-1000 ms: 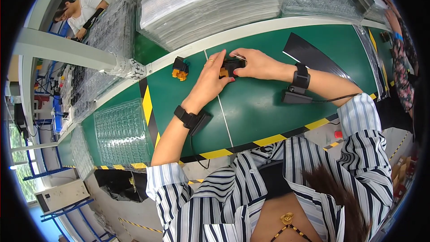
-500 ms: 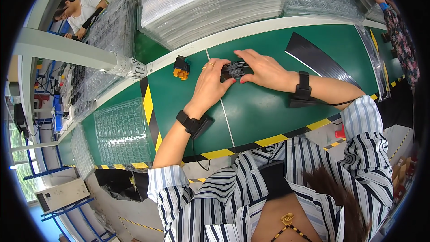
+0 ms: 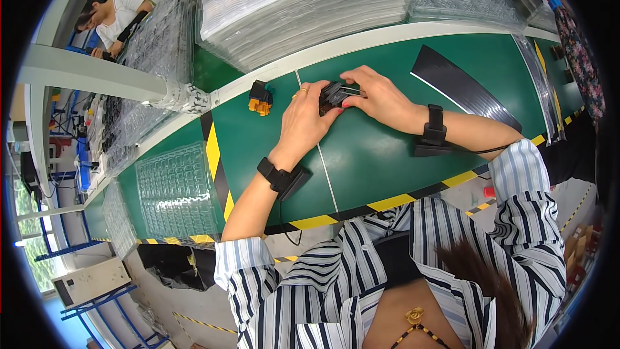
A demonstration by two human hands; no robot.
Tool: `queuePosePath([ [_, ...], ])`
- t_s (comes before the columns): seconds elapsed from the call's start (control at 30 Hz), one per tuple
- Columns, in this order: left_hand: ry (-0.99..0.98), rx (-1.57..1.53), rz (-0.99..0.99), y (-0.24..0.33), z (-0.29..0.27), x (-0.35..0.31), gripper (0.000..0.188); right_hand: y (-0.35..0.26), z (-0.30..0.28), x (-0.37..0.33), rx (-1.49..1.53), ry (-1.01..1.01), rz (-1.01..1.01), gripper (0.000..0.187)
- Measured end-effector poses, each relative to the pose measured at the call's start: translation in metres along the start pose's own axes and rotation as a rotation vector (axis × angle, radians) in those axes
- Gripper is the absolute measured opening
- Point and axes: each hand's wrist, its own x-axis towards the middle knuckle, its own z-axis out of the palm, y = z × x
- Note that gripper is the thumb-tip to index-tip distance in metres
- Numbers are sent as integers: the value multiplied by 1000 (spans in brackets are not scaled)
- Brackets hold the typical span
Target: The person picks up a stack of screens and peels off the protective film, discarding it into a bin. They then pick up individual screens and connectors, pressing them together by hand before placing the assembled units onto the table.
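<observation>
Above the green tabletop, my left hand (image 3: 303, 115) closes its fingers and thumb round a small bundle of thin dark strips (image 3: 331, 95). The kind of strip is too small to tell; pale or shiny lines show along it. My right hand (image 3: 382, 98) is at the bundle's right side, thumb and fingertips pinching the ends of a few thin, light-edged pieces that stick out. Part of the bundle is hidden behind my left fingers. Just left of my left hand lies a small black-and-orange bunch of pieces (image 3: 260, 98).
A long, dark ribbed sheet (image 3: 462, 85) lies right of my hands. Behind the table rise stacks of clear plastic trays (image 3: 303, 10). Another clear tray (image 3: 175, 190) lies at left, beyond yellow-black tape (image 3: 214, 155). A metal post (image 3: 97, 68) stands left; two other people are nearby.
My right hand has shifted slightly, its fingers drawn closer together on the protruding pieces. The bundle has turned and tilted a little in my left hand.
</observation>
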Motion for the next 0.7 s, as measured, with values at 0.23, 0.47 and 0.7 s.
queuePosePath([
  [0.23, 9, 20, 0, -4, 5, 1, 45, -3, 0, -1, 31, -46, 6, 46],
  [0.47, 11, -10, -20, -7, 5, 2, 45, 1, 2, 13, -37, -79, -132, 40],
  [0.7, 0, 46, -74, -5, -1, -2, 49, -3, -5, 31, -47, -250, -112, 40],
])
